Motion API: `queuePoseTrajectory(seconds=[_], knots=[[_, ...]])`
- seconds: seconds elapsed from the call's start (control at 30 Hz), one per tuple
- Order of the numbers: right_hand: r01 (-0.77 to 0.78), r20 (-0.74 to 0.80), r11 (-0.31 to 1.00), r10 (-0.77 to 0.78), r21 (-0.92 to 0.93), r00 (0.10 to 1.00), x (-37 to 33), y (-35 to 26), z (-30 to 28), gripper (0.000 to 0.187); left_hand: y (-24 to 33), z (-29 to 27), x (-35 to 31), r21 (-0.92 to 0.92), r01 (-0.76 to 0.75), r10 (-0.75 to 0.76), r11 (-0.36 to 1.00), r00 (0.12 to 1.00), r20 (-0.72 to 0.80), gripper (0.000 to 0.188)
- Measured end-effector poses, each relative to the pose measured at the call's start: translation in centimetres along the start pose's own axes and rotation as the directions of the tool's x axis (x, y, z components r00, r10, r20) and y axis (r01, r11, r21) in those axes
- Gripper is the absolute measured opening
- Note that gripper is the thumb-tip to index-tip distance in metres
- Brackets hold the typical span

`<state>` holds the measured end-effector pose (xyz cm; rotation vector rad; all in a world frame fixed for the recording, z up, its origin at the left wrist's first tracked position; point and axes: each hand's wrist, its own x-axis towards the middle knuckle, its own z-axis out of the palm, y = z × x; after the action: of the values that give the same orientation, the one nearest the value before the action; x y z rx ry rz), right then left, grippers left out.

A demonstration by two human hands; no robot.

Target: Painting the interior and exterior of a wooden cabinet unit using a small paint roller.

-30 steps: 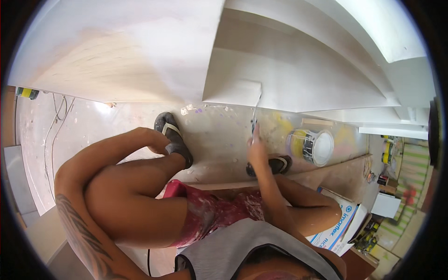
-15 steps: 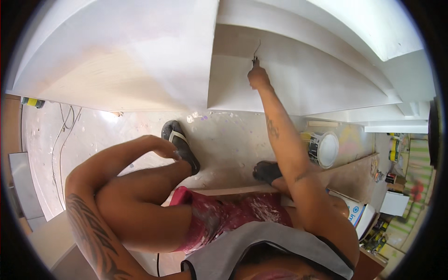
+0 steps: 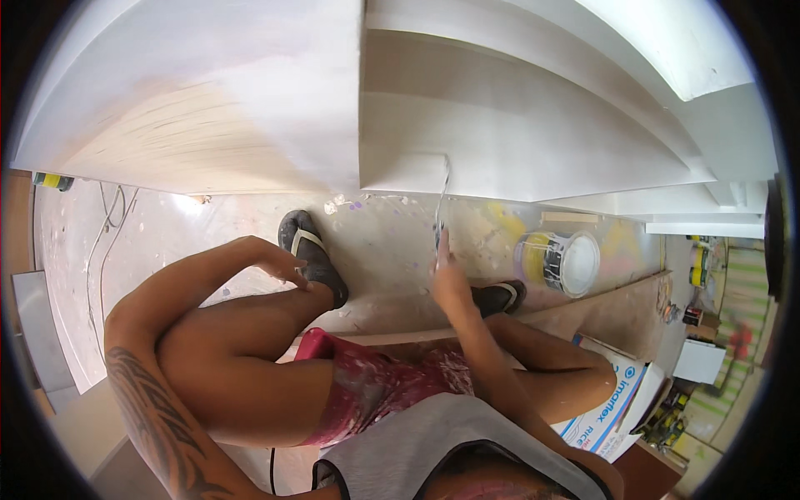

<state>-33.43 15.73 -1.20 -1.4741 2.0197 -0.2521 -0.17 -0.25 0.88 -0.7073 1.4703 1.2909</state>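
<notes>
The right hand (image 3: 451, 283) is closed around the handle of a paint roller (image 3: 442, 200), whose thin bent frame reaches up from the fist to the lower part of a white panel (image 3: 517, 133); the roller's head is pale against pale and hard to make out, so I cannot tell whether it touches; the left hand (image 3: 279, 262) hangs loose by the left shin, its fingers slightly bent with nothing between them, near the dark sandal (image 3: 317, 254) on the left foot; left of the white panel stands a board (image 3: 167, 146) with bare wood showing through white; on the paint-spotted floor (image 3: 387, 258), to the right of the right hand, sits a can (image 3: 575, 264) with a round white top; just above it lies a short wooden strip (image 3: 571, 217); a printed box (image 3: 612, 408) lies beside the right knee.
</notes>
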Motion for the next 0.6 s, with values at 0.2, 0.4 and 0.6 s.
queuePoseTrajectory(seconds=[0.2, 0.4, 0.6], knots=[[0.083, -0.079, 0.995, -0.079, 0.055, 0.994, -2.0, -0.5, -1.0, 0.07, -1.8, -0.3, 0.1, 0.081, -0.09, 0.097, 0.993, 0.991, -0.087, 0.092], [0.056, -0.084, 0.998, -0.056, 0.001, 0.995, 15.8, -3.3, -2.3, 0.07, -1.9, -0.5, 0.3, 0.108, -0.136, 0.151, 0.985, 0.977, -0.151, 0.085], [-0.056, -0.081, 0.984, 0.07, 0.167, 0.994, 31.0, -8.7, -7.3, 0.064, -1.2, -0.3, -0.2, 0.054, -0.191, 0.198, 0.98, 0.957, -0.212, 0.082]])
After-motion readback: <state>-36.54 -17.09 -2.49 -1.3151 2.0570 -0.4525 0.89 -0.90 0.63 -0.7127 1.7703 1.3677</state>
